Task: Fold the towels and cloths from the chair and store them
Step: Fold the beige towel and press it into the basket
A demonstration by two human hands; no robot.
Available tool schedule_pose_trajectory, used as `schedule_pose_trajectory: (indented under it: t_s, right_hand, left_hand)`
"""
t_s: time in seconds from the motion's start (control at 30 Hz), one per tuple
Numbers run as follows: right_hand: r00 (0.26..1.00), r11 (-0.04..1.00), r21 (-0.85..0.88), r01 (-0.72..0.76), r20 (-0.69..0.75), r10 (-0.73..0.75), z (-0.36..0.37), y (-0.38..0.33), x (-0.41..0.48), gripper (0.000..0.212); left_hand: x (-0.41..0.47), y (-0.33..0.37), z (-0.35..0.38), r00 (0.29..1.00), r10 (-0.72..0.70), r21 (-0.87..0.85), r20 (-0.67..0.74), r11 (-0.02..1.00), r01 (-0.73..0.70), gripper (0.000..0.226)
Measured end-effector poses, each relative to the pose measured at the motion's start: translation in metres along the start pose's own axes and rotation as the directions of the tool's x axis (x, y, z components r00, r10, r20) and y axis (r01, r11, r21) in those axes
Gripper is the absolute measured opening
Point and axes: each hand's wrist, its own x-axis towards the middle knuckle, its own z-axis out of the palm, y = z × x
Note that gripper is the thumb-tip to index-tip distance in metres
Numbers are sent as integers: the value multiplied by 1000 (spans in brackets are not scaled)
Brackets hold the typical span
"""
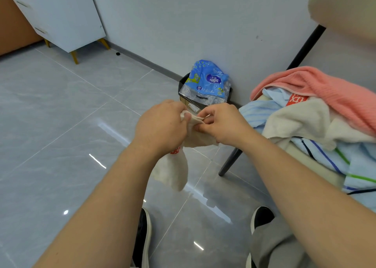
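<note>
Cream cloth [179, 172], one piece, hangs above the floor beside the chair [231, 162]. Left hand [160, 129] and right hand [221, 125], close together, pinch its top edge with curled fingers. The chair holds one pink towel [325, 88], one cream towel [301, 117] and blue towelling [345, 166], piece count unclear.

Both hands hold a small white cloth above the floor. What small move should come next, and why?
Probably draw the hands apart along the top edge to spread it. The left hand and right hand pinch the white cloth close together, so it hangs bunched and narrow below them. It likely needs to be opened flat before a neat fold.
</note>
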Motion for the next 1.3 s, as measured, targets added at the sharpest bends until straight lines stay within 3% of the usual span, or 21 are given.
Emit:
schedule_pose_trajectory:
  t_s: [0.2, 0.3, 0.4, 0.5, 0.6, 0.77, 0.97, 1.1, 1.2, 1.3]
  right_hand:
    - [1000, 996, -91, -13, 15, 14, -4, 5, 0, 13]
    - [1000, 996, -86, -12, 10, 13, -6, 8, 1, 13]
    - [1000, 999, -53, -5, 16, 6, -8, 7, 1, 12]
    - [999, 1000, -10, -5, 36, 5, -10, 4, -1, 11]
    - [999, 1000, 8, -13, 43, 13, -11, 3, -1, 10]
    - [1000, 1000, -17, -17, 20, 18, -11, 6, -1, 8]
    - [1000, 1000, 21, -18, 10, 17, -12, 5, -3, 10]
    - [999, 980, 194, -48, 31, 43, -14, 5, -4, 17]
    - [995, 894, 445, -54, 94, 14, -18, 6, -5, 18]
    - [993, 826, 563, -29, 109, -39, -20, 6, -5, 23]
  left_hand:
    - [-1, -4, -4, 998, 68, 45, -15, 997, -67, 44]
    - [-2, -4, -7, 994, 85, -8, -61, 996, -86, 37]
    - [-2, -4, -7, 996, 10, -167, -92, 986, -26, 19]
    - [-2, -1, -6, 997, 1, -274, -77, 962, -22, 16]
    - [-1, -4, -5, 999, -12, -275, -43, 961, 0, 28]
    - [1, -6, -3, 996, -61, -187, -69, 981, 47, 6]
    - [1, -7, -5, 994, -82, -235, -70, 970, 63, 15]
    - [2, -10, -7, 992, -109, -355, -65, 932, 79, 26]
    - [3, -11, -9, 988, -131, -441, -78, 894, 84, 24]
    - [4, -12, -12, 984, -161, -475, -82, 874, 103, 22]
